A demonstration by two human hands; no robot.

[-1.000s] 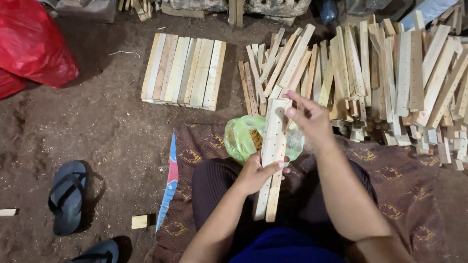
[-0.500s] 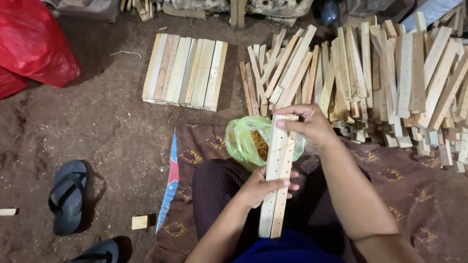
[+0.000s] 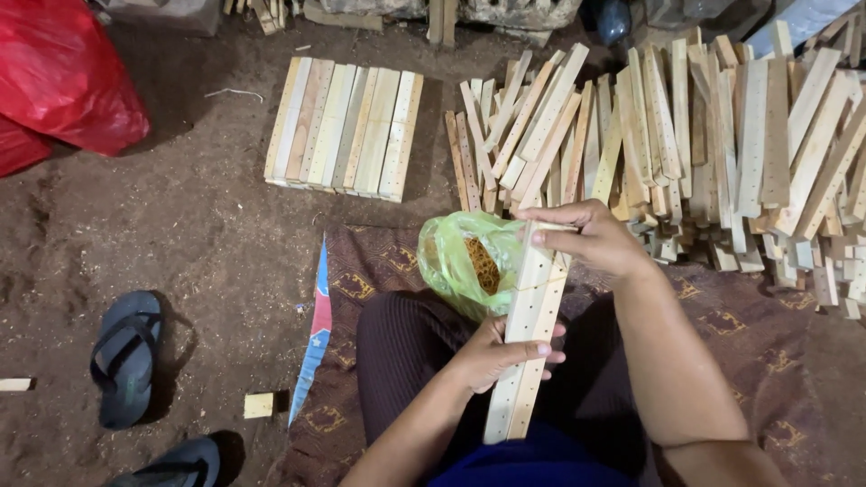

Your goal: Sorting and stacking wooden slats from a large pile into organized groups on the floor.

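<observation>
— What's in the hands?
— A pair of slats [image 3: 528,338] over the lap. The left hand [image 3: 499,353] is wrapped round their middle; the right hand [image 3: 591,236] pinches the top end, beside the green bag [image 3: 456,257].
— Which step, you reckon?
— Aligning the two, I'd judge. Next calls for flush ends and a firm squeeze.

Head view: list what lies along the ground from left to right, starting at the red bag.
Red bag → dark sandal → small wood block → neat row of drilled slats → green plastic bag → loose heap of slats.
</observation>
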